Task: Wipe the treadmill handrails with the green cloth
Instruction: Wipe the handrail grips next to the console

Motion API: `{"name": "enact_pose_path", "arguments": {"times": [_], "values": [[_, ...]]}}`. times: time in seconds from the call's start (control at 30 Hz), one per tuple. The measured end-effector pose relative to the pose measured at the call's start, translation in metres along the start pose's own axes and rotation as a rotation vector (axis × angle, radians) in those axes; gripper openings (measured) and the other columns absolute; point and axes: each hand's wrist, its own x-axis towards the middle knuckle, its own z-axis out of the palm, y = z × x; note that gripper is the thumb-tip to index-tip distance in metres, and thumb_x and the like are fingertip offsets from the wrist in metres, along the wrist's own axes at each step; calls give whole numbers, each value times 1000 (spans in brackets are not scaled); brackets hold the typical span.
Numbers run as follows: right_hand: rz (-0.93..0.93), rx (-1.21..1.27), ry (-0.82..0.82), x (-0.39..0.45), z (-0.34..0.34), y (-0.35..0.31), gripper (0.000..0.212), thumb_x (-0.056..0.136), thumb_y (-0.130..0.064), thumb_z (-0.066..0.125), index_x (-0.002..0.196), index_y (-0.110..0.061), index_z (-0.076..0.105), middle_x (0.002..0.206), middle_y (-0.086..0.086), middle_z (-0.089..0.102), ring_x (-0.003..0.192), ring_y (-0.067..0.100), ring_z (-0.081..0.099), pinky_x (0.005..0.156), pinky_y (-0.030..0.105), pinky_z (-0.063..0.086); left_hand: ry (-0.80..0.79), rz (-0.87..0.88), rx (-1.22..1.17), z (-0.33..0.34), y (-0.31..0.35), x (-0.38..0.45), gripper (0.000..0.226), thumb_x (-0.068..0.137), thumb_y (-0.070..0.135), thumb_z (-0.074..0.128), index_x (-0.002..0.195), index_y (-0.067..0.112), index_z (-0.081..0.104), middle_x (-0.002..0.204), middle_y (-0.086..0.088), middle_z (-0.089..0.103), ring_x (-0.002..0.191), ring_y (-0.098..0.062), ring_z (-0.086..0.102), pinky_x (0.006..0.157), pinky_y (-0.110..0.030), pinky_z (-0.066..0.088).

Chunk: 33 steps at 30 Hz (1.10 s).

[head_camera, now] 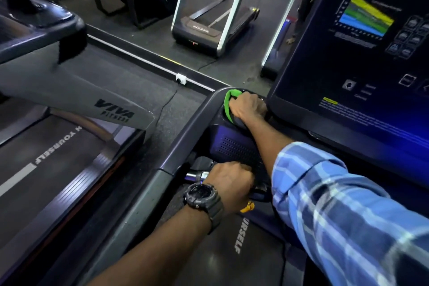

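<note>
The green cloth [229, 103] is bunched under my right hand [248, 108], which presses it onto the top left corner of the treadmill's dark frame, beside the console. From that corner the grey left handrail [185, 137] runs down toward me. Lower down, my left hand [232, 180], with a dark watch on the wrist, is closed around a short metal grip bar [197, 175] under the console. Most of the cloth is hidden by my fingers.
The console screen [362, 37] glows at the right. Another treadmill [69, 90] stands close on the left, with a narrow floor gap between. A third treadmill [209, 25] stands farther off. A cable and a white socket [181, 78] lie on the floor.
</note>
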Motion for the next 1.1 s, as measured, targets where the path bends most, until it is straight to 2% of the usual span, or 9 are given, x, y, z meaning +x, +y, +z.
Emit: {"name": "enact_pose_path", "arguments": {"times": [0.23, 0.33, 0.47, 0.53, 0.67, 0.8, 0.87, 0.97, 1.1], "values": [[-56, 11, -123, -9, -9, 4, 57, 93, -44, 41, 131, -5, 56, 136, 23, 55, 124, 39, 52, 99, 40, 42, -7, -19, -14, -1, 4, -5, 30, 77, 36, 62, 100, 17, 67, 99, 0, 63, 95, -29, 62, 64, -34, 45], [-92, 89, 9, -19, 0, 11, 51, 84, -48, 51, 122, -15, 61, 124, 19, 63, 113, 39, 59, 91, 39, 46, -22, -14, -7, -7, 8, -5, 30, 81, 36, 58, 100, 14, 66, 104, -2, 62, 99, -31, 60, 67, -36, 45], [-293, 323, 219, -32, 8, 2, 53, 80, -26, 59, 132, -14, 52, 126, 18, 60, 113, 38, 57, 96, 41, 42, -37, -34, -11, -11, 10, -6, 28, 84, 34, 56, 99, 12, 64, 105, -5, 63, 99, -33, 60, 68, -37, 45], [-451, 348, 109, -32, 11, -18, 56, 77, -25, 56, 132, -14, 57, 130, 16, 60, 116, 34, 57, 99, 36, 41, -39, -40, -6, -10, 11, -5, 28, 84, 34, 58, 97, 10, 63, 104, -8, 63, 97, -35, 60, 68, -38, 45], [-946, 8, -225, -80, 19, -55, 38, 74, -24, 57, 109, -22, 71, 107, 6, 72, 99, 26, 64, 81, 30, 45, -36, -45, -32, -1, 8, -11, 34, 85, 39, 56, 102, 10, 64, 106, -13, 63, 97, -38, 59, 67, -37, 40], [-1130, 221, -232, -91, 27, -20, 33, 72, -18, 63, 103, -17, 74, 91, 6, 71, 86, 23, 61, 77, 29, 44, 23, -2, -114, 12, 4, -16, 29, 82, 29, 58, 107, 18, 67, 108, -3, 64, 102, -30, 59, 75, -39, 50], [-1037, 201, -133, -60, 18, -10, 35, 73, -20, 60, 105, -18, 74, 97, 6, 73, 89, 19, 63, 79, 27, 47, 60, 20, -143, 15, 1, -16, 26, 82, 28, 56, 102, 19, 69, 103, -1, 64, 98, -26, 58, 74, -39, 52], [-707, 83, -12, -37, 9, -35, 48, 65, -35, 53, 109, -27, 70, 103, 6, 72, 97, 29, 66, 80, 35, 53, 55, 58, -152, 20, -10, -12, 26, 84, 34, 55, 100, 20, 69, 101, -1, 65, 95, -27, 59, 67, -37, 52], [-1001, -4, -124, -73, 29, -44, 35, 69, -29, 61, 102, -23, 73, 92, 5, 72, 88, 25, 64, 72, 32, 48, 55, 32, -49, 20, -33, -15, 38, 86, 45, 41, 93, 18, 67, 97, 0, 67, 90, -25, 63, 62, -34, 51]]}}
